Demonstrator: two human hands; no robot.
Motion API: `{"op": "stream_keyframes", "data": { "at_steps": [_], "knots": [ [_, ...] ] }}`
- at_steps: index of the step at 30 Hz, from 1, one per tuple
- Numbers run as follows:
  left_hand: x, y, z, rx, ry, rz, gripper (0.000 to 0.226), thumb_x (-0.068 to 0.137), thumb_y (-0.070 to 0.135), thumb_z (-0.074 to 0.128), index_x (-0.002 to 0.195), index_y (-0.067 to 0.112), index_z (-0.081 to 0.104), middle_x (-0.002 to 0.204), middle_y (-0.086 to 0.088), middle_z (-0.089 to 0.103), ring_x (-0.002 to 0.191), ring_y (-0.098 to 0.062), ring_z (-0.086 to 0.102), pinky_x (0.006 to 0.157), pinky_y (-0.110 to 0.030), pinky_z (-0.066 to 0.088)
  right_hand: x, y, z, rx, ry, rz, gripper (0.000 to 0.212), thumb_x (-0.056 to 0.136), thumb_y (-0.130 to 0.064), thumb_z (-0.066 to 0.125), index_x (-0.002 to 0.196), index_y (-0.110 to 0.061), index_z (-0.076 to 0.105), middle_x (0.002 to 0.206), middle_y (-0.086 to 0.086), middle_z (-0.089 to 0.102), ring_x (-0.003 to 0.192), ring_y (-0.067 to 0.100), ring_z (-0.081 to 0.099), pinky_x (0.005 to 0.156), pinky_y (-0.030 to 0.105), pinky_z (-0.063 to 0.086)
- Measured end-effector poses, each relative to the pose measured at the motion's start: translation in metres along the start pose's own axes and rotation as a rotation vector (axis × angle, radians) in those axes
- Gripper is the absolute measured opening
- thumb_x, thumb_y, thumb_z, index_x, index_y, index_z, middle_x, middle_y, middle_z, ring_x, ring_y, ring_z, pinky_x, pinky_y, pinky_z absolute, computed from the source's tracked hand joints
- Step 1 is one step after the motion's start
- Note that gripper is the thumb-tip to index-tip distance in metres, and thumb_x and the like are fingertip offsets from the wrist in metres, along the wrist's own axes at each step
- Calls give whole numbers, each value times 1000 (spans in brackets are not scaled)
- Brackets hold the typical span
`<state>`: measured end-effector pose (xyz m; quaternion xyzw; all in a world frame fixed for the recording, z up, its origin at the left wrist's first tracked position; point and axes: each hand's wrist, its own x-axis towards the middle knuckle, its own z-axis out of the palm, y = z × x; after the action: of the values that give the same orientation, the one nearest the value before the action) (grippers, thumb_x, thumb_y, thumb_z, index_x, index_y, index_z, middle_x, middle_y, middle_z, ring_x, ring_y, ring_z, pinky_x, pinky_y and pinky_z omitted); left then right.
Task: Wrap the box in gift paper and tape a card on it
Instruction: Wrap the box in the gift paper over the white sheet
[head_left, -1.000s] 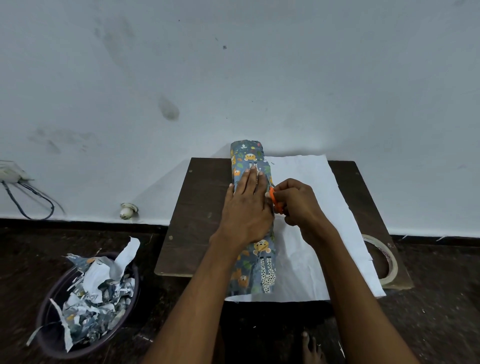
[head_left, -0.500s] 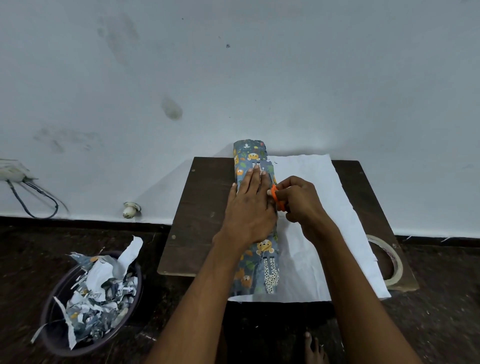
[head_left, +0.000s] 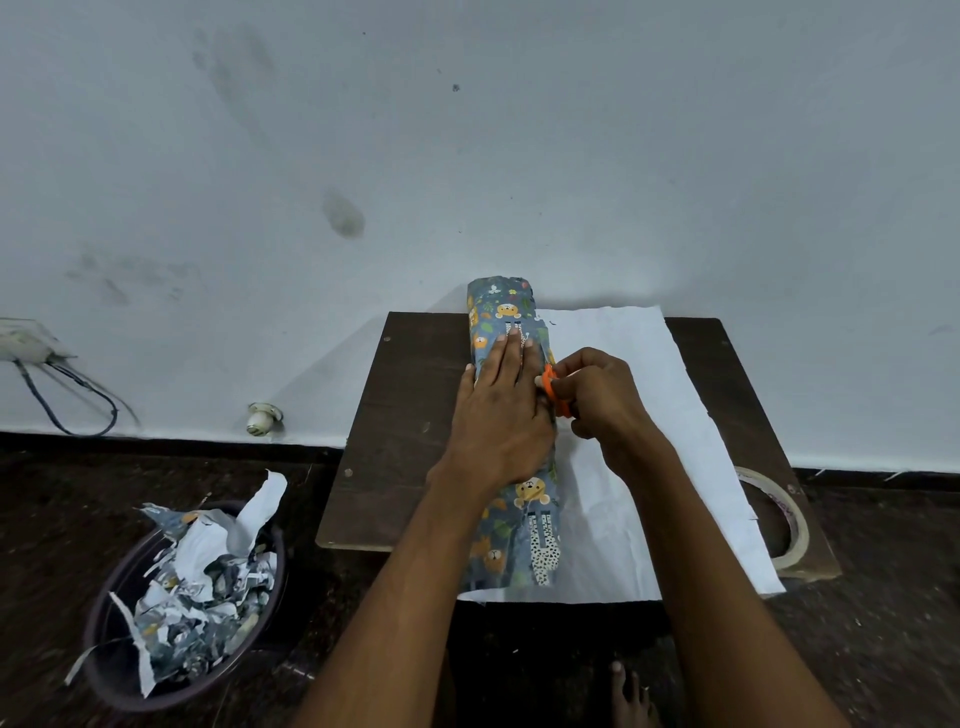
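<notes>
With my left hand (head_left: 498, 415) flat on the blue animal-print gift paper (head_left: 511, 525) rolled over the box on the dark wooden board (head_left: 410, 415), my right hand (head_left: 602, 400) grips orange-handled scissors (head_left: 556, 397), still trimming; taping and card remain.

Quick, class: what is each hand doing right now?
Left hand: open, fingers straight, pressing flat on the wrapped box.
Right hand: closed around the orange scissors.

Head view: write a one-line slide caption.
Left hand presses gift paper flat over the box while right hand grips orange scissors beside it.
</notes>
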<state>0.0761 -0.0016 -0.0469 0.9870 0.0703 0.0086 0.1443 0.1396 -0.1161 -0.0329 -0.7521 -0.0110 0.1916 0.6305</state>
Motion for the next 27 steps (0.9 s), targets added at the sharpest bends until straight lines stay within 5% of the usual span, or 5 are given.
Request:
{"op": "stream_keyframes", "data": {
  "at_steps": [13, 18, 20, 24, 27],
  "knots": [
    [-1, 1, -1, -28, -1, 4, 62, 109, 34, 25, 162, 15, -3, 170, -1, -9, 156, -16, -13, 126, -44, -2, 8, -2, 0, 2, 25, 58, 10, 85, -2, 75, 79, 0, 67, 51, 3, 54, 44, 13, 42, 36, 20, 28],
    [0, 1, 1, -37, 2, 1, 68, 100, 42, 10, 162, 16, 0, 171, 0, -7, 156, -15, -12, 125, -44, -1, 8, -3, 1, 6, 15, 56, 34, 86, -5, 74, 58, -7, 55, 39, -6, 41, 34, 8, 34, 38, 21, 25],
    [1, 0, 3, -47, 5, 2, 67, 102, 45, 10, 162, 16, 0, 171, 0, -7, 156, -15, -11, 126, -45, -1, 11, -6, 2, 4, 13, 67, 34, 87, -5, 72, 59, -9, 53, 42, -4, 41, 38, 10, 35, 41, 23, 26],
    [1, 0, 5, -65, 40, 13, 98, 74, 55, -12, 162, 16, 6, 171, -1, -3, 157, -16, -8, 125, -46, 1, 12, -9, 4, 22, 31, 92, 12, 83, -5, 75, 78, 3, 66, 56, 8, 47, 53, 19, 38, 51, 28, 26],
    [1, 1, 5, -55, 42, 14, 100, 72, 55, -14, 162, 16, 5, 171, -1, -3, 157, -16, -8, 125, -45, 1, 11, -7, 5, 39, 43, 82, 28, 82, -7, 77, 90, 18, 66, 74, 14, 49, 68, 25, 39, 54, 31, 30]
  ]
}}
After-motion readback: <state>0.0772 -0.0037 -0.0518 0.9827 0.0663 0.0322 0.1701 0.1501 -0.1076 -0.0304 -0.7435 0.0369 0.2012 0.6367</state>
